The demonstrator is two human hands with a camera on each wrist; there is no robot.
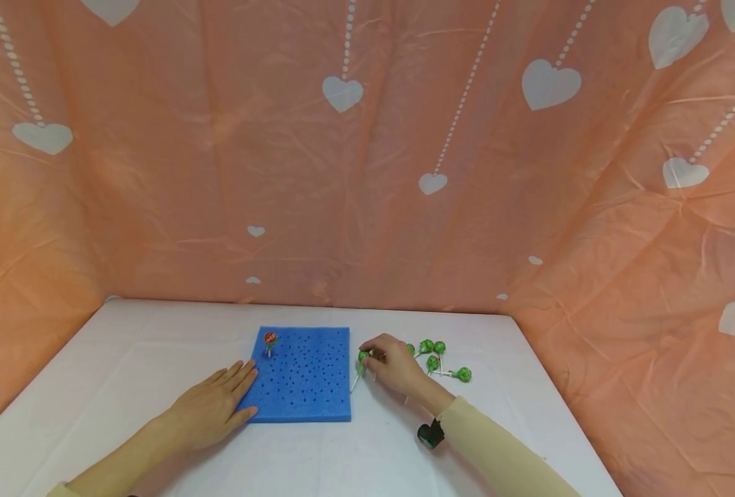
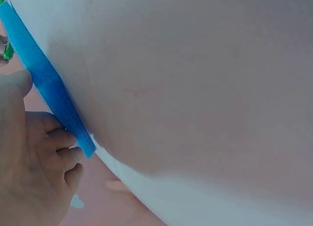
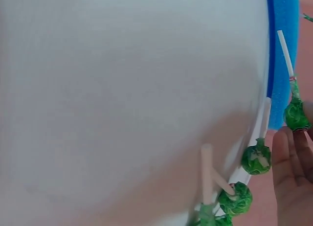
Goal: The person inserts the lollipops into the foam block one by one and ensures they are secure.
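Note:
A blue foam board [image 1: 299, 412] dotted with small holes lies on the white table. A red-wrapped lollipop [image 1: 270, 338] stands upright in it near the far left corner. My left hand [image 1: 210, 406] rests along the board's left edge, fingers extended, thumb by the near corner. In the left wrist view its fingertips touch the board's side [image 2: 56, 89]. Just off the board's right edge, my right hand [image 1: 398, 366] pinches a green-wrapped lollipop [image 3: 296, 113] by its candy head. Its white stick points away from the fingers, overlapping the board in the right wrist view.
Several green lollipops [image 1: 433, 364] lie loosely on the table right of my right hand, their sticks pointing different ways. A dark band [image 1: 430, 433] sits at my right wrist. An orange curtain with white hearts [image 1: 342, 93] surrounds the table [image 1: 168, 324] at the back and sides.

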